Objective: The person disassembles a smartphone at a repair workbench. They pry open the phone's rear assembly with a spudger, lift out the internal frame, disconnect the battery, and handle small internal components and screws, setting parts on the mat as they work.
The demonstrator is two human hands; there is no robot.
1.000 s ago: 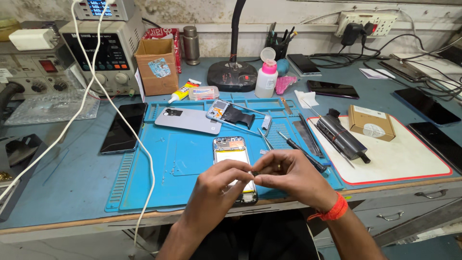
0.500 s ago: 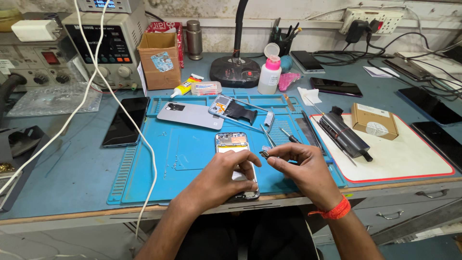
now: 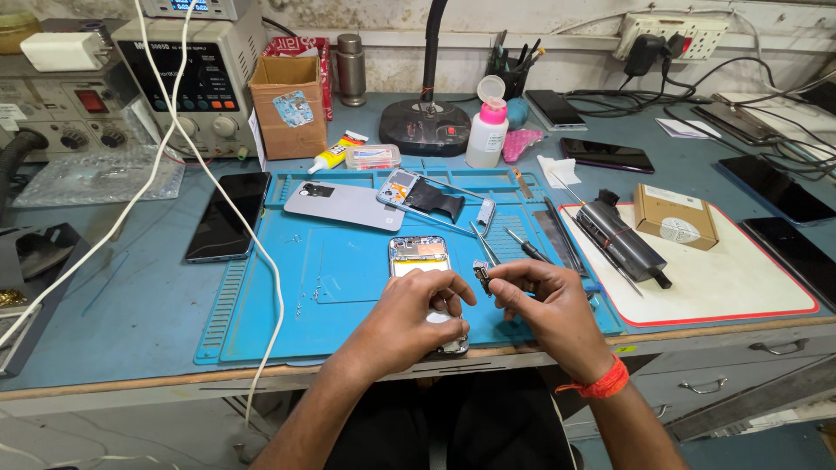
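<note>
Small part lifted clear of an opened phone on the blue repair mat.

The left hand (image 3: 416, 309) lies curled on the opened phone (image 3: 421, 261), fingers pressing its lower half flat; at three o'clock from it, the right hand (image 3: 544, 300) pinches a small dark component (image 3: 481, 273) between thumb and forefinger, just above the phone's right edge. A steady hold on the phone and a light pinch probably serve best here.
</note>
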